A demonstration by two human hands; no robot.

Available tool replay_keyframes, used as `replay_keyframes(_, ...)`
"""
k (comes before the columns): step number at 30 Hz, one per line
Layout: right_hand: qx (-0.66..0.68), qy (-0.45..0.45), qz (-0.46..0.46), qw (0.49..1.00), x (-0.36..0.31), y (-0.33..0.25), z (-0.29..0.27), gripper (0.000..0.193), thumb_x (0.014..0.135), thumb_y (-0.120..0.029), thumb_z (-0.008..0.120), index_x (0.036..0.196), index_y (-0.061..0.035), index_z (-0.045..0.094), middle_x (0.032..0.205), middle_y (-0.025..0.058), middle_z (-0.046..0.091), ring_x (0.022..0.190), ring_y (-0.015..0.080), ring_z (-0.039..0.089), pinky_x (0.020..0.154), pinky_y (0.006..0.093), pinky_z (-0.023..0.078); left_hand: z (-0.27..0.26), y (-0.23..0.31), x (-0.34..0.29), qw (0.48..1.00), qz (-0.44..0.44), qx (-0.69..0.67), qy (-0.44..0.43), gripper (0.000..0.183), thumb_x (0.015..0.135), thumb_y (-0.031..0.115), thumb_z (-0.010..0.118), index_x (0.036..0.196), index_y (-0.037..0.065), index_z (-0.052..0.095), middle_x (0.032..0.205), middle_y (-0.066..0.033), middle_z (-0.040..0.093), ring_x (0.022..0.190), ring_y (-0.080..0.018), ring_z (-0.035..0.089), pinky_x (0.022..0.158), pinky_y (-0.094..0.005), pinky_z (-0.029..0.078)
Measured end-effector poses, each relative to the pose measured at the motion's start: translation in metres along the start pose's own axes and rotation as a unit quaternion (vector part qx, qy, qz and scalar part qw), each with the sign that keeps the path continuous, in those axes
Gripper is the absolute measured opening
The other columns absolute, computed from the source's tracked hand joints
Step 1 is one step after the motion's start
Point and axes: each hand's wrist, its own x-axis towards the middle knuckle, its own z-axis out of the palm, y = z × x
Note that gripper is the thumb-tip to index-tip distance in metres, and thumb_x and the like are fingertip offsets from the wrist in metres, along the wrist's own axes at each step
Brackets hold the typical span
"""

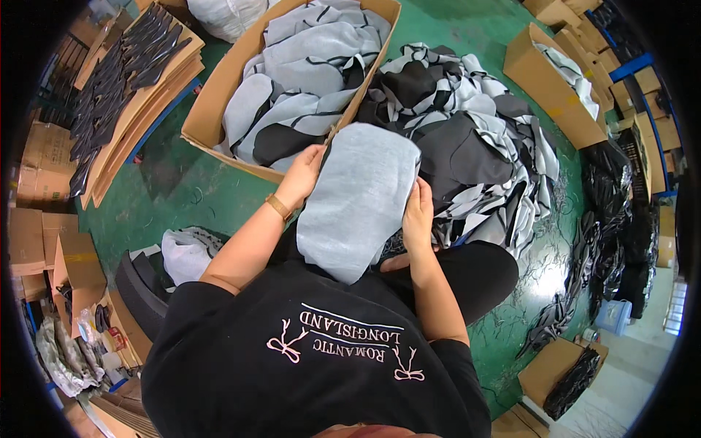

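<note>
A pale grey, rounded fabric piece (358, 193) with a dark edge is held up in front of my lap, its broad side toward me. My left hand (301, 177) grips its left edge, with the thumb side near the top. Lower down on the opposite edge, my right hand (418, 217) closes on the fabric. The fingers behind the piece are partly hidden. Just beyond it stands a long open cardboard box (201, 125) with similar grey, black-edged pieces (303, 77) in it. A loose heap of grey and black fabric pieces (467, 150) lies to the right on the floor.
Stacked boards (157, 91) with black strips on top stand at the far left. A cardboard carton (551, 91) holds white material at the far right. Black plastic bags (606, 212) and a blue-lidded bin (613, 316) line the right side. Thread scraps litter the green floor (445, 22).
</note>
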Motion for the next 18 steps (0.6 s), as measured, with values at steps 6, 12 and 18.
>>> replay_keyframes(6,0.012,-0.014,0.154,0.988,-0.047,-0.022,-0.01,0.044,0.095,-0.033,0.052,0.123,-0.0023,0.041,0.092,0.0039,0.052,0.076,0.0101,0.055,0.057,0.0235,0.048,-0.021,0.001,0.006,0.998,0.047,0.028,0.033,0.04,0.096,0.033,0.048,0.114,-0.002,0.053,0.101,-0.0129,0.06,0.094,-0.018,0.055,0.087,-0.0301,0.042)
replay_keyframes(12,0.028,-0.166,0.253,0.953,-0.09,-0.039,-0.007,0.029,0.084,-0.022,0.069,0.098,0.0007,0.058,0.084,0.0037,0.061,0.072,0.0086,0.056,0.064,0.0221,0.048,-0.025,0.052,-0.022,0.885,0.333,0.323,0.05,0.063,0.086,0.042,0.06,0.134,0.006,0.041,0.136,-0.0239,0.037,0.126,-0.0365,0.036,0.104,-0.0441,0.03)
replay_keyframes(18,0.12,-0.353,0.287,0.882,-0.107,-0.065,0.0,0.024,0.084,-0.024,0.069,0.09,-0.001,0.064,0.075,0.0008,0.06,0.064,0.0065,0.052,0.061,0.0215,0.044,-0.005,0.066,-0.046,0.778,0.389,0.492,-0.018,0.075,0.082,0.057,0.055,0.138,0.008,0.038,0.143,-0.0241,0.028,0.134,-0.0406,0.023,0.109,-0.0516,0.018)
